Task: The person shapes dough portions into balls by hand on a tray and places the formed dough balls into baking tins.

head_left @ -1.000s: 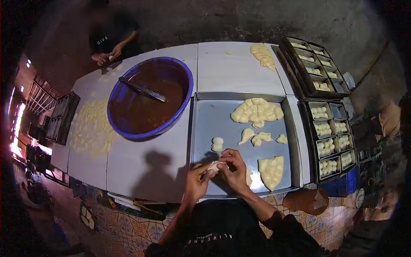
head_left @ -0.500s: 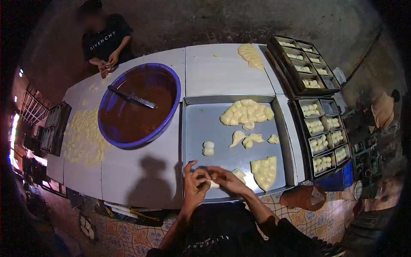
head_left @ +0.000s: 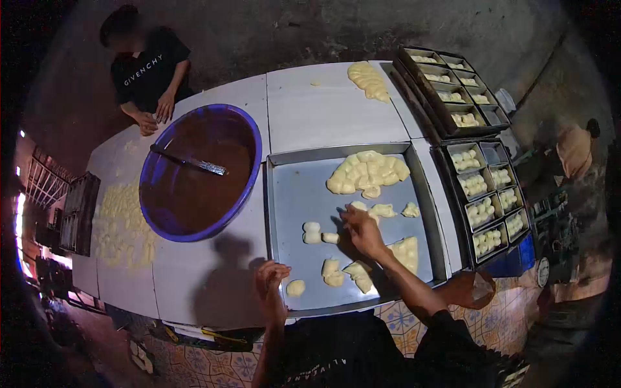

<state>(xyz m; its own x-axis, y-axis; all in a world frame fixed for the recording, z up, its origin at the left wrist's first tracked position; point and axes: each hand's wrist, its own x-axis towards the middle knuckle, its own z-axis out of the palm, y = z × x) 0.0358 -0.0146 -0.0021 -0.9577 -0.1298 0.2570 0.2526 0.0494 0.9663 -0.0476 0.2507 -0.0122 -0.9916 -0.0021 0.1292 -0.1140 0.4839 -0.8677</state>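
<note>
My right hand (head_left: 363,233) is over the middle of the grey metal tray (head_left: 297,150), fingers bent and apart, right beside a small piece of dough (head_left: 358,205). Whether the fingertips touch it is hard to see. At the tray's near left edge is my left hand (head_left: 272,278), its fingers loosely bent with nothing visible in them. A round dough ball (head_left: 295,288) lies close to it. Between the hands are a pair of rolled dough pieces (head_left: 312,233), a small roll (head_left: 330,238), and folded dough (head_left: 332,273). A large dough mass (head_left: 369,173) sits farther back.
A blue basin (head_left: 147,213) of brown filling, with a spatula (head_left: 187,160) in it, stands left of the tray. Baking tins (head_left: 480,210) with dough line the right side. Flattened dough pieces (head_left: 123,220) cover the far left. A co-worker (head_left: 152,71) works across the table.
My hands have parted. The right moved away from me over the tray, the left to its left edge. A small roll now lies beside the rolled pair.
</note>
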